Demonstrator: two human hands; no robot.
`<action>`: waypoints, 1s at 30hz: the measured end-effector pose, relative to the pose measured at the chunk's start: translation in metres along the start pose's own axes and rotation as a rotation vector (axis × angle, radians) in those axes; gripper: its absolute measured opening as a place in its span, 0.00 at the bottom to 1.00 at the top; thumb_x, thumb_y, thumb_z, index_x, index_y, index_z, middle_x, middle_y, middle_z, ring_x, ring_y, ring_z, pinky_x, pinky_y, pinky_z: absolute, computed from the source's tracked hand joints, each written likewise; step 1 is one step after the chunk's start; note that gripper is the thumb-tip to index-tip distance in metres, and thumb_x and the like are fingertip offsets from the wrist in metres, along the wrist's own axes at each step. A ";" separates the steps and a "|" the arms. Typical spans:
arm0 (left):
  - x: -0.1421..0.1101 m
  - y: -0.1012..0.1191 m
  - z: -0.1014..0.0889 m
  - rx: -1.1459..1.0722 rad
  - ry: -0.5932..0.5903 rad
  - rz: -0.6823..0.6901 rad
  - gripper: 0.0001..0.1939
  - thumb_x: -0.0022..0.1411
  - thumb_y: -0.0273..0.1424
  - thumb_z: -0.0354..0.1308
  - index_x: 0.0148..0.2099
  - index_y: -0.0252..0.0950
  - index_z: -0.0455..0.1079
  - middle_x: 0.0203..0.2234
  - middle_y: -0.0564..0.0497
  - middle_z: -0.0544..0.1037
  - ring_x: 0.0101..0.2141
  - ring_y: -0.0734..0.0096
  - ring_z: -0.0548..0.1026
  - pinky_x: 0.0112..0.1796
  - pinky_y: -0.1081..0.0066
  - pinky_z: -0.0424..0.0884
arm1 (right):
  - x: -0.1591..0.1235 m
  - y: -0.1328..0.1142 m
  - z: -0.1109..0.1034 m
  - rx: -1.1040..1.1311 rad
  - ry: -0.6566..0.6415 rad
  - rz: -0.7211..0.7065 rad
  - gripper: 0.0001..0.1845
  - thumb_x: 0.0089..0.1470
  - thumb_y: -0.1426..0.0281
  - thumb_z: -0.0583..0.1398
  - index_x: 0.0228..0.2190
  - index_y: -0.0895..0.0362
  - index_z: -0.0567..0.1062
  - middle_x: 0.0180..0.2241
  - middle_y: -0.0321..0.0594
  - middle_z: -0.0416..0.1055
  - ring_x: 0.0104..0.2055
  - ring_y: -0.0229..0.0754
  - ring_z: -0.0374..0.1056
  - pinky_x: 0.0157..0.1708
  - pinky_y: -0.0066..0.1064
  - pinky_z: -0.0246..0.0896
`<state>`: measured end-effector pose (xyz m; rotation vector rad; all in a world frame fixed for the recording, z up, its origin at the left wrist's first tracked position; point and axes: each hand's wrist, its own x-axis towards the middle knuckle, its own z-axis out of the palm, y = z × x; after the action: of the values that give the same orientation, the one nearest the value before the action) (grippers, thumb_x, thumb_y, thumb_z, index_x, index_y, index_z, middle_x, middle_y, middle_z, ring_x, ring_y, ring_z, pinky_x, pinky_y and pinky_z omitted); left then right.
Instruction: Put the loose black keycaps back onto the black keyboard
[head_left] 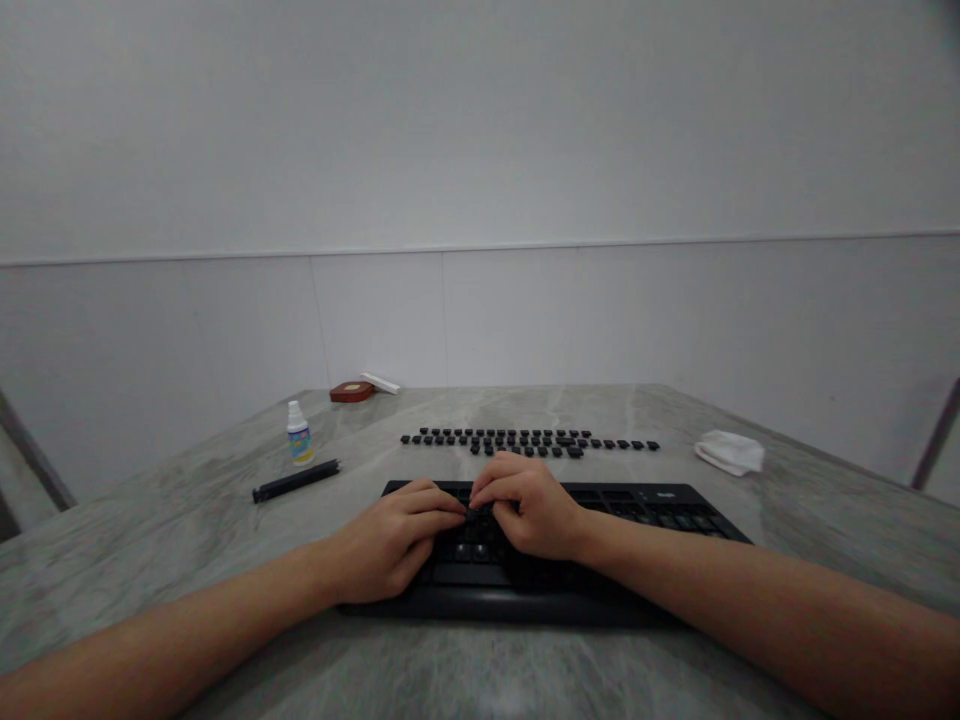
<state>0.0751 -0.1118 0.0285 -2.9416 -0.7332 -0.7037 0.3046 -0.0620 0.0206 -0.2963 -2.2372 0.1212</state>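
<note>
A black keyboard lies on the grey marble table in front of me. My left hand rests on its left part, fingers curled and pressed together toward the middle keys. My right hand meets it from the right, fingers bent down in a pinch over the same spot. Whatever the fingertips grip there is too small to make out. Beyond the keyboard, several loose black keycaps lie in rows.
A small white bottle and a black pen-like tool sit at the left. A white cloth lies at the right. A round brown object and a white strip rest by the far wall.
</note>
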 end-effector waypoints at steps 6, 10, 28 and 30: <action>-0.001 -0.001 0.000 -0.016 -0.020 -0.009 0.24 0.60 0.17 0.46 0.56 0.36 0.67 0.50 0.45 0.73 0.49 0.62 0.69 0.51 0.59 0.70 | -0.002 0.002 0.002 0.024 -0.139 0.069 0.18 0.42 0.83 0.53 0.27 0.58 0.81 0.31 0.39 0.78 0.33 0.40 0.72 0.39 0.30 0.68; -0.001 0.000 0.000 -0.023 -0.023 -0.012 0.24 0.61 0.17 0.46 0.56 0.35 0.67 0.50 0.45 0.73 0.50 0.62 0.69 0.51 0.59 0.70 | -0.001 0.001 0.002 0.048 -0.149 0.108 0.18 0.42 0.83 0.53 0.28 0.59 0.81 0.31 0.40 0.78 0.33 0.39 0.73 0.39 0.28 0.68; 0.003 0.002 -0.002 -0.061 -0.016 -0.028 0.25 0.59 0.16 0.46 0.57 0.36 0.67 0.50 0.45 0.73 0.48 0.62 0.70 0.50 0.58 0.70 | 0.002 -0.001 -0.003 0.045 -0.227 0.100 0.18 0.43 0.83 0.53 0.29 0.60 0.80 0.31 0.41 0.77 0.33 0.39 0.72 0.38 0.27 0.68; 0.004 0.002 -0.002 -0.062 -0.014 -0.032 0.25 0.59 0.17 0.46 0.56 0.36 0.68 0.49 0.45 0.74 0.47 0.62 0.71 0.50 0.58 0.70 | 0.002 -0.001 -0.003 0.037 -0.240 0.098 0.18 0.43 0.83 0.53 0.30 0.59 0.81 0.31 0.41 0.77 0.33 0.39 0.72 0.38 0.27 0.68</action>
<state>0.0787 -0.1124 0.0322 -2.9996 -0.7746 -0.7221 0.3057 -0.0622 0.0247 -0.3889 -2.4547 0.2626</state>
